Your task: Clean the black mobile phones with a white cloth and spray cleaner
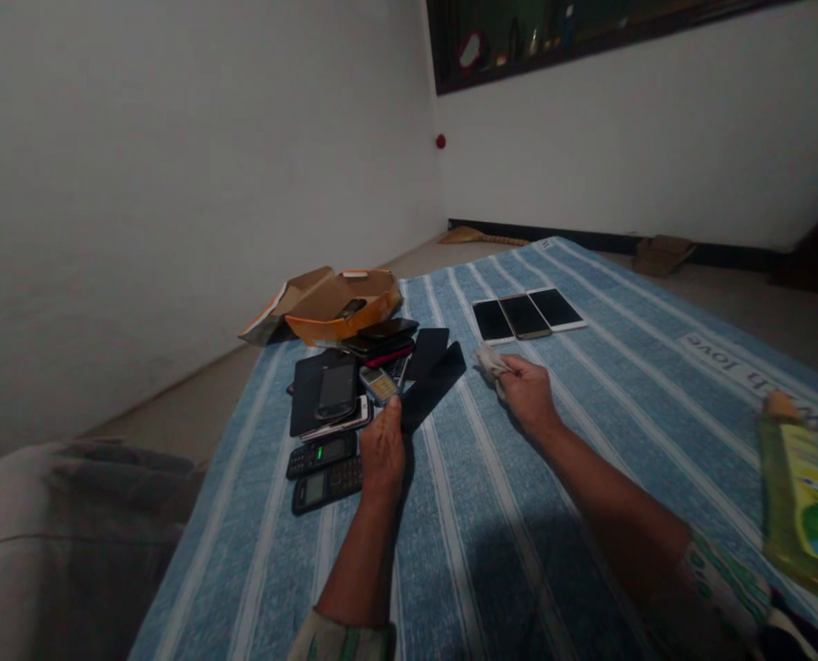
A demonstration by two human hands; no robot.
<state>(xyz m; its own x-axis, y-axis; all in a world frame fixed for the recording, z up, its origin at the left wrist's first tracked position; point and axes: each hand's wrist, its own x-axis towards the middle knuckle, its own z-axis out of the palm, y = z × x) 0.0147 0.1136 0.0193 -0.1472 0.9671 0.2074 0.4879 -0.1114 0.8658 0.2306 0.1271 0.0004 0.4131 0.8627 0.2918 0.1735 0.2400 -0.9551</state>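
My left hand (383,453) grips the near end of a long black phone (434,386) and holds it tilted just above the striped cloth. My right hand (527,393) is closed on a small crumpled pale rag (489,363), resting on the cloth to the right of that phone. Left of my left hand lies a pile of phones (353,386): keypad handsets, dark slabs and a black wallet case. Beyond my right hand, three smartphones (527,315) lie side by side, screens up.
An orange cardboard box (343,303) with open flaps sits at the cloth's far left corner. A yellow-green spray bottle (801,496) stands at the right edge. The blue striped cloth (519,532) covers the surface; white walls close in on the left and behind.
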